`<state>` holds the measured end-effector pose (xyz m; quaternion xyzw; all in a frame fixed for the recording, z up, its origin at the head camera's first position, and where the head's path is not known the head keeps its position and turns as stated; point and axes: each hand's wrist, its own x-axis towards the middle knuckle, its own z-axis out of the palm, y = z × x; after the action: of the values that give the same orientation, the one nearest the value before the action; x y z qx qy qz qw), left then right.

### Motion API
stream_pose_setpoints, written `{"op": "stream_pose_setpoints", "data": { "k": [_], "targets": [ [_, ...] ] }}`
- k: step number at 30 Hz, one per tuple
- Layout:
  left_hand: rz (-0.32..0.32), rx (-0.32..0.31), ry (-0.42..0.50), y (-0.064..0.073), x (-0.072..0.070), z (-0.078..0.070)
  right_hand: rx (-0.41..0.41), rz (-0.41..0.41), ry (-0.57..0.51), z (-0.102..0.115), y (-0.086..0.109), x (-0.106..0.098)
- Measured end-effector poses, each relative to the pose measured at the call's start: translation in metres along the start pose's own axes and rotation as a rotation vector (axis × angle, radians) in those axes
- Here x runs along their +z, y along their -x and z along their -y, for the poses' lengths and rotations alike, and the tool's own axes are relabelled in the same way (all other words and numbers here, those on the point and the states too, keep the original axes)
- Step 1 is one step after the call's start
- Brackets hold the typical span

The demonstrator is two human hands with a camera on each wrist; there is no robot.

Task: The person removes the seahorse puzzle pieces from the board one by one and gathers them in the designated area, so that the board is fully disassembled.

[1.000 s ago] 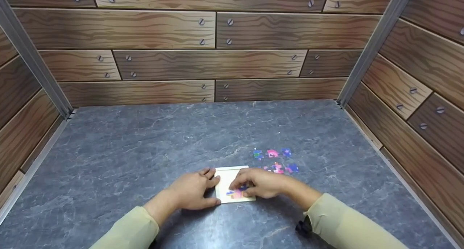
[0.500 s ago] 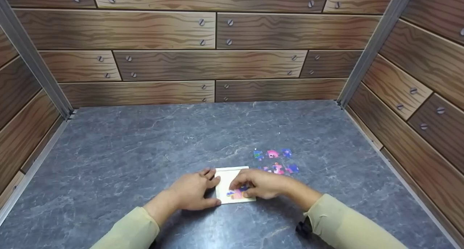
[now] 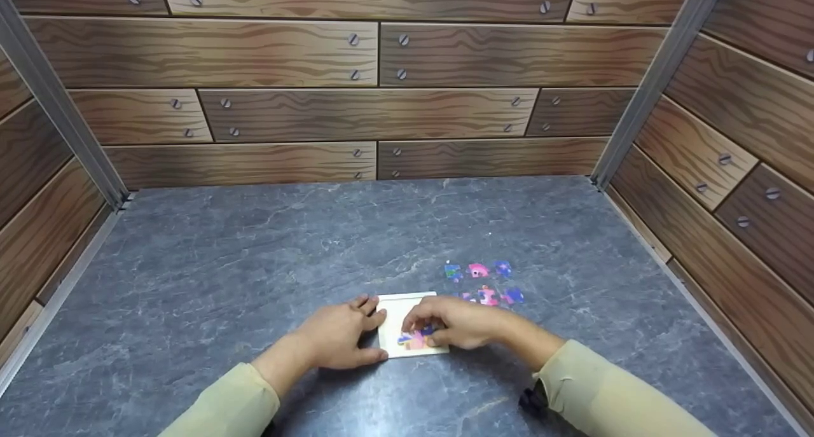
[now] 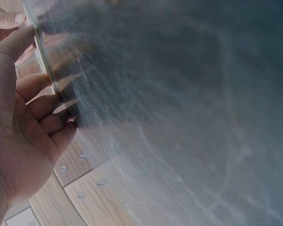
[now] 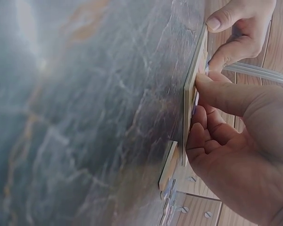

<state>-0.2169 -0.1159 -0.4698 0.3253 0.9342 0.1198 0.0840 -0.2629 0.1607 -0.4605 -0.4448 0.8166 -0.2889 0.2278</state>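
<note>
A small white puzzle tray [image 3: 393,322] lies flat on the table. My left hand [image 3: 337,334] rests along its left side, thumb at the near corner and fingertips at the far one. In the left wrist view the left fingers [image 4: 42,110] are loosely bent at the tray's edge. My right hand [image 3: 461,322] is over the tray's right half, its thumb and fingers bent round a blue puzzle piece [image 3: 427,329], partly hidden beneath them. Pink and yellow puzzle pieces [image 3: 414,341] sit in the tray's near part. The right wrist view shows the right thumb [image 5: 217,92] at the tray's edge.
Several loose jigsaw pieces, among them a pink one with an eye [image 3: 478,270] and a blue one [image 3: 512,295], lie right of and beyond the tray on the grey marbled table [image 3: 254,246]. Wood-patterned walls [image 3: 286,112] enclose the table at the back and sides.
</note>
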Motion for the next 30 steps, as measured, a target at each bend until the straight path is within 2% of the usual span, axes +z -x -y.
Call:
{"op": "stream_pose_setpoints", "data": {
  "k": [15,23,30],
  "targets": [
    [0.005,-0.013,-0.004,-0.0013,0.0002,-0.0002,0.004,-0.025,-0.063,-0.0022,0.0009,0.0016],
    [0.008,-0.002,-0.006,-0.0008,-0.0004,0.0003,-0.048,-0.055,-0.046,-0.0024,0.0022,0.0019],
    [0.010,0.001,-0.005,-0.0006,-0.0011,0.0003,-0.057,-0.063,-0.058,-0.0038,0.0008,0.0035]
  ]
}}
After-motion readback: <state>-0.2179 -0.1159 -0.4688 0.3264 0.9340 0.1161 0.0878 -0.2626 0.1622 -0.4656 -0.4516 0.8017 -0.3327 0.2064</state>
